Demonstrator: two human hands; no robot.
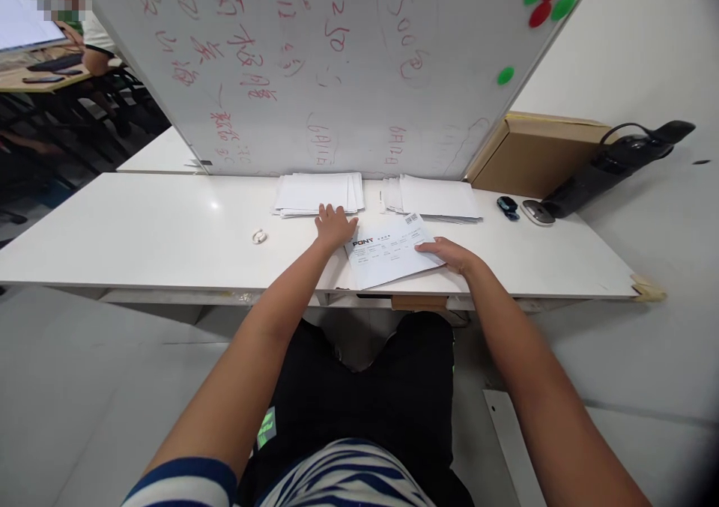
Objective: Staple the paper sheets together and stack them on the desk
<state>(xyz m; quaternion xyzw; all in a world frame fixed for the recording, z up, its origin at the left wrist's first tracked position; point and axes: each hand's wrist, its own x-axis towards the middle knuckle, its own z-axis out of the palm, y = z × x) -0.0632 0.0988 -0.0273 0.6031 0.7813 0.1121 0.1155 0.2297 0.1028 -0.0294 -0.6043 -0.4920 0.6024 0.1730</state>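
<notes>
My right hand grips the right edge of a white printed sheet, thumb on top. The sheet is marked "PONY", with small print and a square code at its upper corner; it lies slanted at the desk's front edge. Just left of it, my left hand reaches forward, fingers apart, fingertips at the front edge of a stack of white papers. Whether they press on it I cannot tell. To the right lies a second stack of white papers, its sheets slightly fanned.
A whiteboard with red writing and round magnets stands behind the stacks. On the right are a cardboard box, a black bottle, a mouse and a small dark object. A white ring-like item lies left on the desk.
</notes>
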